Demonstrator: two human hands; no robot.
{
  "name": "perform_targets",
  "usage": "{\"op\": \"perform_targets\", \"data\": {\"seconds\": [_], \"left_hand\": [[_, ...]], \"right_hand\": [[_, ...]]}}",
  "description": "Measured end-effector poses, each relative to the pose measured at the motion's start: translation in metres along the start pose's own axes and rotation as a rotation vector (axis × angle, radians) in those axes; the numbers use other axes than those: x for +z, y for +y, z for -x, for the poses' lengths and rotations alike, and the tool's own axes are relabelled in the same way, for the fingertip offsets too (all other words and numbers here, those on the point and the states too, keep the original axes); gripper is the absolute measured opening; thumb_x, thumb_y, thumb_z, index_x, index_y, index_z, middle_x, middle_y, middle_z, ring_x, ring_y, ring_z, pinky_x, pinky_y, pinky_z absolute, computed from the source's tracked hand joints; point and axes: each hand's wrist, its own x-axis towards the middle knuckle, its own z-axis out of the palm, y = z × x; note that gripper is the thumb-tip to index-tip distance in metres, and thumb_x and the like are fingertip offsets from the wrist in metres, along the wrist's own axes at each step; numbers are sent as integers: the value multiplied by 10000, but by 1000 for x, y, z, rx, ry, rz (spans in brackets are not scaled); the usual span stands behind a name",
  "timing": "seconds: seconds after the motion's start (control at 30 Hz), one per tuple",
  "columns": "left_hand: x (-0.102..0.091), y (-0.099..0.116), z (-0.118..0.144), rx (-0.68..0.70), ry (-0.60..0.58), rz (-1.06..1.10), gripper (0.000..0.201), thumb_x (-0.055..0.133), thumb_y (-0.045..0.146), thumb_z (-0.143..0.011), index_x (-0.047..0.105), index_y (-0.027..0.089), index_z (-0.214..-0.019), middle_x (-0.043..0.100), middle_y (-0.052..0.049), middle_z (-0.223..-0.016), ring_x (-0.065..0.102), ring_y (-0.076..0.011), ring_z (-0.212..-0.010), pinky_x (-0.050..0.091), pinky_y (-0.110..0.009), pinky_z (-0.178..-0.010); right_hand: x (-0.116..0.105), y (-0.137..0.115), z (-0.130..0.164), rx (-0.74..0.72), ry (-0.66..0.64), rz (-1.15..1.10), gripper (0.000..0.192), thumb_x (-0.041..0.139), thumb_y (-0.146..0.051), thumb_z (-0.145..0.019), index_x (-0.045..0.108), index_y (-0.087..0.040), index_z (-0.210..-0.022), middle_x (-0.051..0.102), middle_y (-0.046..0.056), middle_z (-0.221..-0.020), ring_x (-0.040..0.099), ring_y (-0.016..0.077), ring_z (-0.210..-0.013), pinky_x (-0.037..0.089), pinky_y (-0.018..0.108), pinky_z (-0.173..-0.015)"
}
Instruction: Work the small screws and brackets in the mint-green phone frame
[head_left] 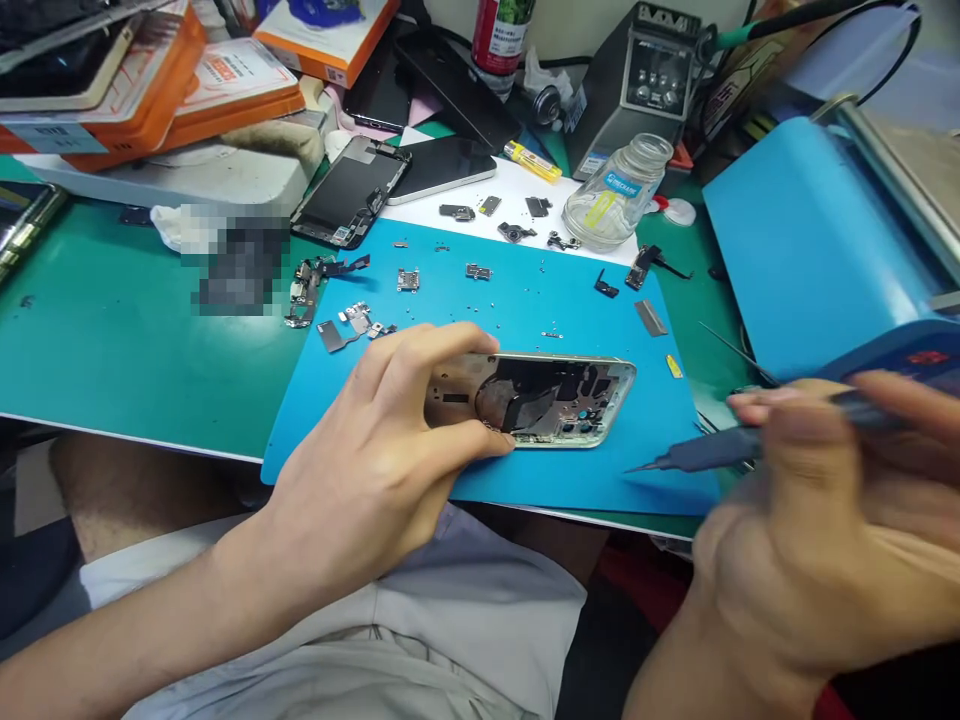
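Pinching one stripped phone housing (555,400) by its long edges, the left hand (375,440) is holding it tilted over one blue mat (540,482), interior showing. The right hand (814,545), partly blurred and well apart, is grasping one grey fine-tipped tool (712,450), tip pointing leftward, clear of the housing. Beyond the left hand, one dark display panel (349,187) is lying; farther ahead, between both hands, small metal parts (478,271) are lying and one glass jar (600,220) is standing.

A green table (127,340) bears a blue mat (446,290) at center, a white case (225,180) at upper left and a blue unit (810,230) at right.
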Motion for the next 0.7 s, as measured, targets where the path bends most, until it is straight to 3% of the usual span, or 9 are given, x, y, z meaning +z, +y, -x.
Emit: {"op": "perform_targets", "data": {"seconds": [0.03, 0.1, 0.17, 0.2, 0.3, 0.37, 0.5, 0.7], "left_hand": [[0, 0, 0, -3, -2, -1, 288, 636, 94, -1102, 851, 285, -1117, 490, -80, -1606, 579, -316, -1474, 597, -551, -1227], [0, 1, 1, -13, 2, -4, 291, 634, 94, -1097, 845, 293, -1119, 493, -83, -1600, 568, -325, -1471, 576, -572, -1242], [0, 2, 2, -28, 0, 2, 291, 637, 100, -1089, 837, 308, -1133, 492, -78, -1598, 561, -332, -1462, 546, -599, -1265], [1, 2, 2, -37, -4, 9, 293, 636, 104, -1087, 831, 317, -1137, 489, -70, -1601, 568, -330, -1448, 536, -609, -1271], [1, 3, 2, -54, -15, 17, 300, 632, 113, -1084, 821, 339, -1137, 484, -46, -1615, 584, -329, -1429, 532, -621, -1272], [0, 3, 1, -60, -11, 12, 308, 632, 112, -1080, 826, 345, -1135, 492, -42, -1618, 568, -334, -1456, 530, -614, -1281], [-4, 5, -3, -63, -39, 7, 307, 622, 108, -1088, 846, 316, -1104, 505, -68, -1588, 562, -322, -1457, 557, -568, -1271], [-5, 6, -5, -69, -40, 6, 277, 629, 123, -1108, 854, 267, -1034, 493, -58, -1584, 610, -299, -1408, 620, -500, -1182]], "right_hand": [[-7, 4, 2, -43, -19, 47, 466, 1077, -486, -703, 877, -322, -1090, 695, 10, -959, 722, 185, -729, 597, 415, -682], [-14, 5, 7, -142, -167, 69, 611, 1053, -338, -734, 856, -342, -1312, 717, 49, -1082, 766, 213, -812, 624, 389, -643], [-12, 0, 13, -196, -320, 59, 748, 1008, -285, -777, 777, -361, -1484, 693, 78, -1197, 773, 219, -857, 616, 328, -536], [-7, -4, 16, -195, -326, 31, 756, 988, -265, -792, 762, -358, -1507, 683, 87, -1233, 759, 202, -834, 581, 291, -472], [12, -21, 24, -80, -162, -58, 578, 871, -252, -915, 779, -421, -1460, 652, 61, -1396, 688, 111, -765, 506, 203, -417], [24, -32, 28, 35, -152, -109, 512, 829, -284, -972, 771, -482, -1440, 591, 12, -1513, 698, 104, -831, 497, 176, -428], [34, -43, 28, 135, -295, -120, 553, 898, -256, -935, 779, -481, -1426, 559, 18, -1521, 736, 160, -945, 492, 165, -400], [32, -40, 27, 114, -386, -125, 643, 924, -201, -875, 779, -391, -1471, 595, 75, -1476, 765, 218, -924, 592, 251, -451]]}}
